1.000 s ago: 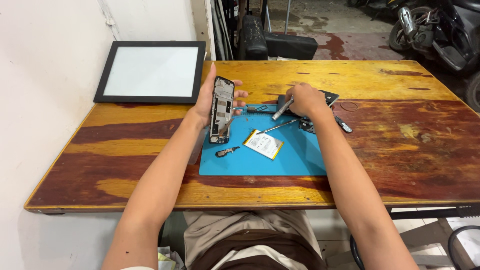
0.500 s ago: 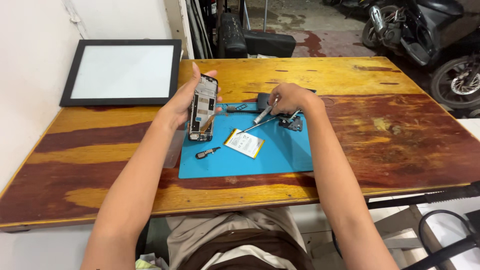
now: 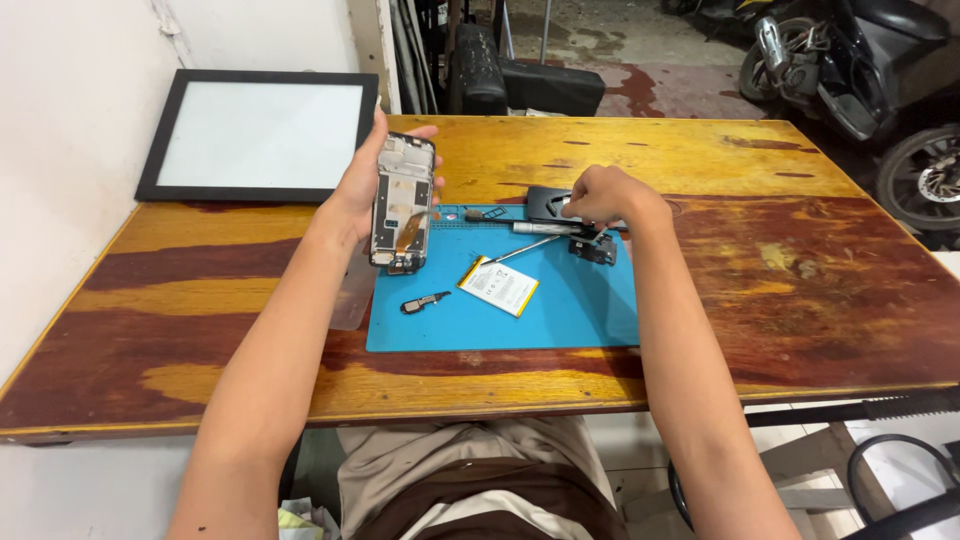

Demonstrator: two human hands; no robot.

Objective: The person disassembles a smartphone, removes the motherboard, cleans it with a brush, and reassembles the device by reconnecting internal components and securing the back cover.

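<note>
My left hand (image 3: 358,188) holds an opened phone frame (image 3: 402,203) upright above the left end of the blue work mat (image 3: 560,312); its bare inner parts face me. My right hand (image 3: 606,195) rests at the mat's far edge with its fingertips curled down on a black cover piece (image 3: 542,201); I cannot tell whether it grips anything. A thin screwdriver (image 3: 524,248) lies on the mat just below that hand. A white and yellow battery (image 3: 499,286) lies flat mid-mat, with a small black part (image 3: 425,301) to its left and a black module (image 3: 596,251) to its right.
The wooden table (image 3: 800,290) stands against a white wall on the left. A black-framed white panel (image 3: 260,135) lies at the back left. A black seat (image 3: 545,85) and a motorbike (image 3: 850,70) stand beyond the far edge.
My left hand has lifted the phone frame higher. The right hand has moved from the mat to the black cover piece, and the screwdriver it held now lies on the mat.
</note>
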